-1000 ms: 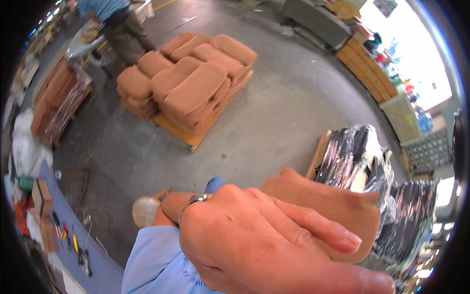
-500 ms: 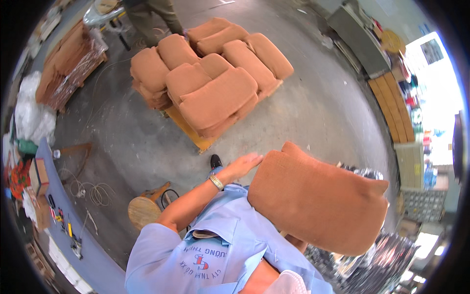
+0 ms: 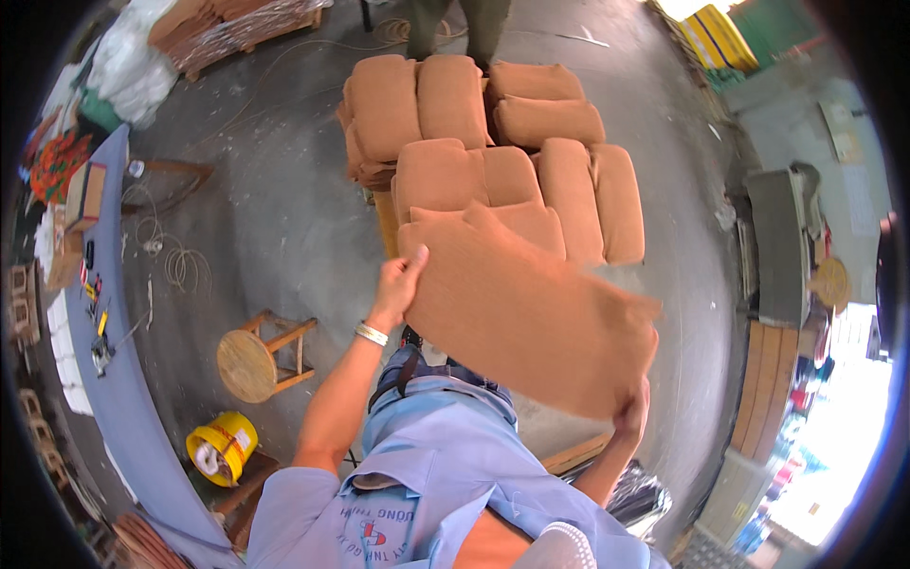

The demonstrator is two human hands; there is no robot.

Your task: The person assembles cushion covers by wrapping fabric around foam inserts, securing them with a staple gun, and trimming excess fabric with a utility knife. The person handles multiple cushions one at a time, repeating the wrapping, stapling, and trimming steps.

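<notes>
Held thing: large flat rust-brown fabric cushion (image 3: 526, 318), rectangular, tilted, carried in the air in front of the body, above the grey concrete floor (image 3: 275, 218).
Left hand (image 3: 400, 280): closed on the cushion's upper left edge, thumb on top, fingers behind the fabric; silver bracelet (image 3: 371, 333) on the wrist.
Right hand (image 3: 633, 410): gripping the cushion's lower right corner from underneath; fingers mostly hidden by the fabric.
Where the cushion sits: between both hands, overlapping the near edge of the stack in the head view; whether it touches the stack, cannot tell.
Stack: rust-brown padded cushions piled on a wooden pallet (image 3: 493, 142), several layers, just beyond the held cushion.
Other person: legs in dark trousers (image 3: 455, 24) standing at the far side of the stack.
Stool: round-topped wooden stool (image 3: 251, 362) on the floor, to the left of the left forearm.
Bucket: yellow plastic bucket (image 3: 220, 448), near the stool, lower left.
Surface: long pale-blue surface (image 3: 118, 379) along the left, with small hand tools and cardboard boxes on it.
Clothing: light-blue work shirt (image 3: 427, 474), lower centre.
</notes>
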